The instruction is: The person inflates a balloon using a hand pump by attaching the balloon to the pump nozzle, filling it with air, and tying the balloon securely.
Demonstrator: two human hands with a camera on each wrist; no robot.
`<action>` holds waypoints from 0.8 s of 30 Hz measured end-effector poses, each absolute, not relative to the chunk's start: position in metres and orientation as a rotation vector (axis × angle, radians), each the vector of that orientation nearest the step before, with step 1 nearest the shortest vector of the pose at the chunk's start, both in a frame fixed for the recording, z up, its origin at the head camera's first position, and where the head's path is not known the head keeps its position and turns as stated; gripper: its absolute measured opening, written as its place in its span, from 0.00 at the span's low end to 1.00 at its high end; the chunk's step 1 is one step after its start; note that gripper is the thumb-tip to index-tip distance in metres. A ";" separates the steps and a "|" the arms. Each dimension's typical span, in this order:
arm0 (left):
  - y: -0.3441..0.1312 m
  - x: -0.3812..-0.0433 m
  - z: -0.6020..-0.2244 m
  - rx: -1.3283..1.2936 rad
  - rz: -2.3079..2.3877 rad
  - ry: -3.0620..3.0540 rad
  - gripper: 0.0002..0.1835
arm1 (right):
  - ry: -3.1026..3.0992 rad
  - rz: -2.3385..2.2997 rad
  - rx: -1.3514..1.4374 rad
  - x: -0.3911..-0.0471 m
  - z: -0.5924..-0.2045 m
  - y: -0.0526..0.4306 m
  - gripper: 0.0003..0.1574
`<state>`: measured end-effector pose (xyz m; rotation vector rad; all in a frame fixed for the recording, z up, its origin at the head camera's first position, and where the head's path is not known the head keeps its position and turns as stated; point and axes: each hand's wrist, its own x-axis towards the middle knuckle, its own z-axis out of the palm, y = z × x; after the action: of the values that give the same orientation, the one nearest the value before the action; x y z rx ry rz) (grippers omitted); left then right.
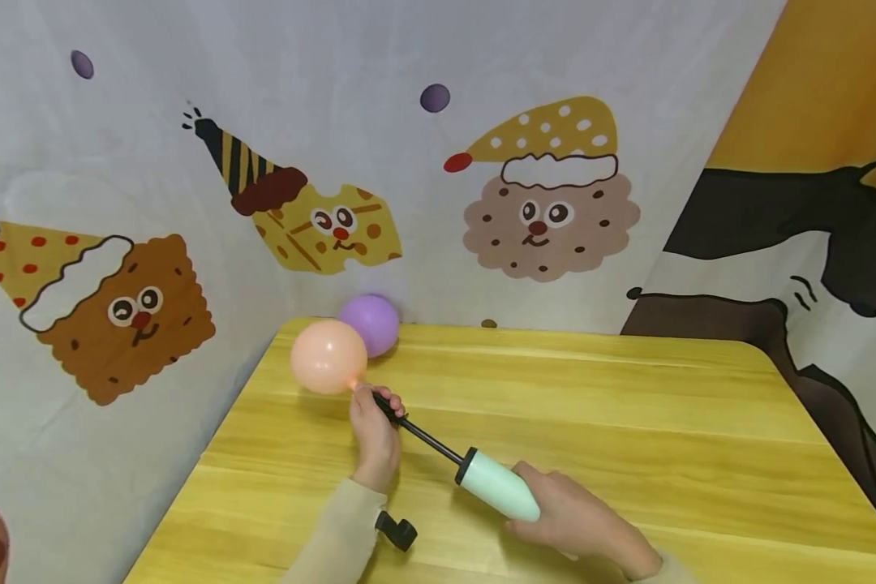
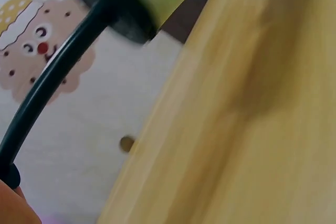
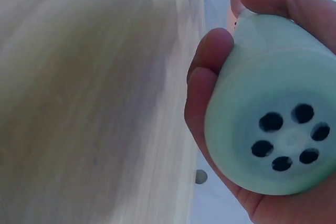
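Note:
A mint-green balloon pump (image 1: 498, 484) with a black rod slants across the middle of the head view. My right hand (image 1: 573, 519) grips its green barrel, and the right wrist view shows the barrel's end face (image 3: 290, 139) with a ring of dark holes. At the other end, my left hand (image 1: 375, 434) holds the pump's black tip together with the neck of an inflated peach balloon (image 1: 328, 357). The balloon's neck and the tip are partly hidden by the fingers. In the left wrist view the black rod (image 2: 55, 72) runs into the blurred barrel.
A purple balloon (image 1: 380, 328) sits just behind the peach one, near the table's back left corner. The wood-grain table (image 1: 628, 405) lies beneath both hands. Behind it hangs a white cloth (image 1: 380, 49) with cartoon prints. A black mount (image 1: 397, 531) sits at the left sleeve.

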<state>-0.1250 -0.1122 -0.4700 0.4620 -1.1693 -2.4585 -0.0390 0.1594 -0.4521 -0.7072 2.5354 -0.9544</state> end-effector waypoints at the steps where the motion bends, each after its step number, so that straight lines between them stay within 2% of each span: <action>1: -0.108 -0.123 -0.471 0.465 -2.464 -1.173 0.21 | 2.542 -0.945 -0.694 -0.038 -0.452 0.158 0.35; 13: -0.052 -0.118 -0.465 0.401 -2.557 -1.300 0.21 | 2.543 -1.090 -0.595 -0.055 -0.444 0.132 0.33; 24: -0.067 -0.139 -0.449 0.301 -2.490 -1.260 0.22 | 2.468 -1.216 -0.525 -0.058 -0.444 0.130 0.40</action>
<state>-0.1394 -0.0669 -0.4493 0.3006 -1.2601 -2.4899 -0.0580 0.1299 -0.4443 -0.5248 2.4680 -1.2156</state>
